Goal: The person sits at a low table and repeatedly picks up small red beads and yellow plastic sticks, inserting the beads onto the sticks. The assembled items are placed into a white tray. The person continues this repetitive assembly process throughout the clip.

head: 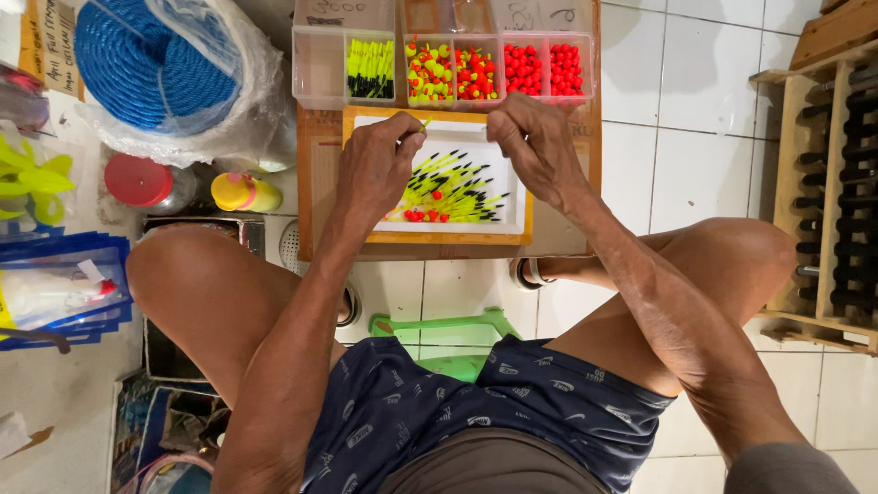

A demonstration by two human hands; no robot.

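Navy patterned shorts [476,412], bare arms, grey hem

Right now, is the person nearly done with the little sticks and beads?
Probably not. Done: the clear boxes at the top already hold sorted yellow sticks and red and mixed beads. In hand: the left hand pinches one yellow stick, with the right hand close beside it; what the right holds is too small to tell. Left: a pile of sticks and a few red beads lie in the white tray.

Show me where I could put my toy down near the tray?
Bare white floor tiles between the wooden board and the wooden rack. The left is crowded: blue rope coil, red-lidded jar, yellow bottle. The tray holds floats.
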